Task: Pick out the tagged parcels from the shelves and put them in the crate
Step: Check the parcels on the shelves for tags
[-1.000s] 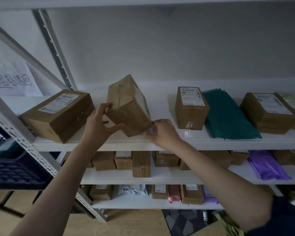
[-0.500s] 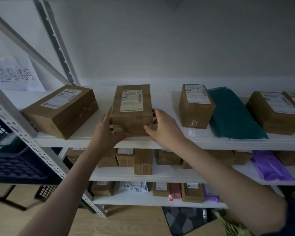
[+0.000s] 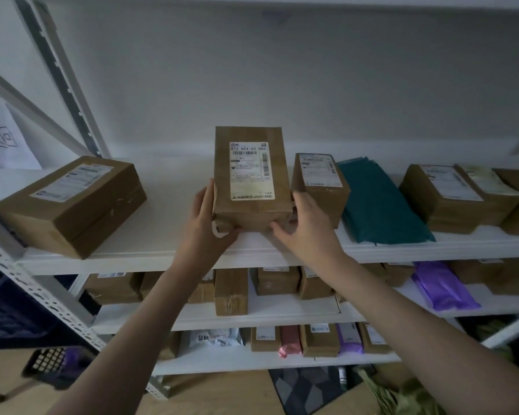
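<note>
Cardboard parcel (image 3: 252,178) sitting label-up on top shelf (image 3: 162,205) | left hand (image 3: 206,223) gripping its left front corner | right hand (image 3: 307,226) curling round its right front edge, touching neighbouring box (image 3: 321,184)

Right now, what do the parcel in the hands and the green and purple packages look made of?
Held parcel: brown matte cardboard, apparently, with creased edges, glossy tape and a white paper label. Green package: probably a soft plastic mailer, wrinkled with a dull sheen. Purple package: likely glossier plastic film, crinkled and catching light.
</note>
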Motion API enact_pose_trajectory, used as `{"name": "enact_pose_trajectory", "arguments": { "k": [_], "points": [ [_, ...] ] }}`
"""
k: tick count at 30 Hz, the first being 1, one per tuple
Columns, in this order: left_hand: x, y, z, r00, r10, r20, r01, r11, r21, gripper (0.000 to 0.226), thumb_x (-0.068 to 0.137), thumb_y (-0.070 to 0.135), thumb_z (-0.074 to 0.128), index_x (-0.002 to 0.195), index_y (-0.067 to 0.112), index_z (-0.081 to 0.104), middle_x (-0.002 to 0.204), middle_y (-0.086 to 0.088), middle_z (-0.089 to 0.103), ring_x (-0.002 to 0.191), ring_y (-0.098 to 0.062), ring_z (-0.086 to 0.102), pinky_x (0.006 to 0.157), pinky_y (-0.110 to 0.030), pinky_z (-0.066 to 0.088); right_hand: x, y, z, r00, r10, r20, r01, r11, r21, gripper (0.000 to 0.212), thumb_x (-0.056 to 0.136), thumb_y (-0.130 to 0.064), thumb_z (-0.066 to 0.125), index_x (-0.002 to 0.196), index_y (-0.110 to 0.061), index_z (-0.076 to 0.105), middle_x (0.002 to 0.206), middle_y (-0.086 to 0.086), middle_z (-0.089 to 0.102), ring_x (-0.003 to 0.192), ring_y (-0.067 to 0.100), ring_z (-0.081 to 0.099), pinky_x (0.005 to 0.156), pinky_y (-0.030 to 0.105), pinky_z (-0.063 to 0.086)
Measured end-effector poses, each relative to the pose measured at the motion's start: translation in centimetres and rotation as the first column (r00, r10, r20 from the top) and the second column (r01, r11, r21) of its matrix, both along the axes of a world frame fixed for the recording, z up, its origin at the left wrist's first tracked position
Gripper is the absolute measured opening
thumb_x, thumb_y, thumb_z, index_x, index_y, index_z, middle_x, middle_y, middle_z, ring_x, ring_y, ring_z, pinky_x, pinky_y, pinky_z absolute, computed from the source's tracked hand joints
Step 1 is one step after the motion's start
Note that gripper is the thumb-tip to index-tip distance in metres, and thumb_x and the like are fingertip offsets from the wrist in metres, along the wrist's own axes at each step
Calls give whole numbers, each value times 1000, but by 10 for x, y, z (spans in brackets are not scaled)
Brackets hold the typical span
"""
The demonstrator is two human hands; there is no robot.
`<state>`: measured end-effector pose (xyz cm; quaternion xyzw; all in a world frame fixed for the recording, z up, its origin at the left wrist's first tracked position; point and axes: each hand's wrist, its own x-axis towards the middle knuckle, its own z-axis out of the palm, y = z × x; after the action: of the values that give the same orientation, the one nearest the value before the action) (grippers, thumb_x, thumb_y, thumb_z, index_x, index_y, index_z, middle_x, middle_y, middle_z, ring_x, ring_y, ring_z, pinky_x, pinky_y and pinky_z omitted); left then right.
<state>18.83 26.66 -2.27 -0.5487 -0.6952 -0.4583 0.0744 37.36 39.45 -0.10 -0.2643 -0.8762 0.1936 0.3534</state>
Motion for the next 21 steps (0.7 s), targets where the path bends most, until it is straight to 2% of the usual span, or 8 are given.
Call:
{"name": "enact_pose_trajectory", "arguments": {
  "k": [4, 8, 10, 14, 18, 21],
  "points": [
    [-2, 2, -2, 1000, 2, 13, -2, 1000, -13, 107, 76, 31, 81, 159, 17, 16, 152, -4, 33, 131, -16, 46, 104, -34, 49, 0, -1, -1, 1000, -10, -1, 10, 1000, -5, 56, 88, -31, 76, 135, -16, 50, 124, -2, 57, 107, 8, 55, 89, 19, 45],
    [-7, 1, -3, 994, -7, 106, 13, 998, -58, 110, 74, 20, 86, 159, 25, 15, 149, 0, 33, 129, -8, 42, 105, -37, 49, -7, 1, -1, 1000, 3, 23, -2, 999, -43, 54, 87, -33, 77, 133, -17, 53, 122, -3, 58, 106, 11, 60, 92, 27, 53],
    [-13, -3, -4, 984, 12, 177, 8, 993, -114, 112, 74, 20, 86, 159, 28, 15, 149, 3, 33, 129, -12, 44, 106, -39, 49, -14, 2, -2, 998, 15, 57, -11, 998, -63, 52, 85, -37, 77, 129, -20, 54, 119, -6, 59, 102, 10, 62, 90, 31, 56],
    [-33, -20, -11, 963, 49, 266, -7, 987, -158, 107, 73, 26, 88, 155, 37, 21, 144, 8, 39, 125, -13, 51, 99, -45, 55, -39, -2, -3, 993, 72, 95, -62, 992, -113, 51, 84, -40, 77, 127, -22, 56, 117, -7, 60, 97, 7, 61, 87, 31, 58],
    [-56, -42, -9, 960, 130, 246, -94, 984, -152, 98, 72, 26, 88, 152, 32, 30, 139, 5, 52, 123, -12, 54, 99, -44, 55, -76, -15, -5, 988, 129, 84, -117, 984, -134, 52, 85, -42, 75, 129, -22, 55, 119, -7, 58, 101, 9, 60, 88, 29, 56],
    [-74, -60, -4, 962, 189, 197, -159, 974, -160, 97, 72, 22, 88, 151, 27, 33, 143, 5, 51, 128, -13, 51, 104, -44, 50, -103, -27, -3, 982, 164, 96, -147, 976, -160, 54, 87, -42, 73, 132, -22, 52, 122, -5, 57, 104, 11, 60, 89, 30, 55]
  ]
}}
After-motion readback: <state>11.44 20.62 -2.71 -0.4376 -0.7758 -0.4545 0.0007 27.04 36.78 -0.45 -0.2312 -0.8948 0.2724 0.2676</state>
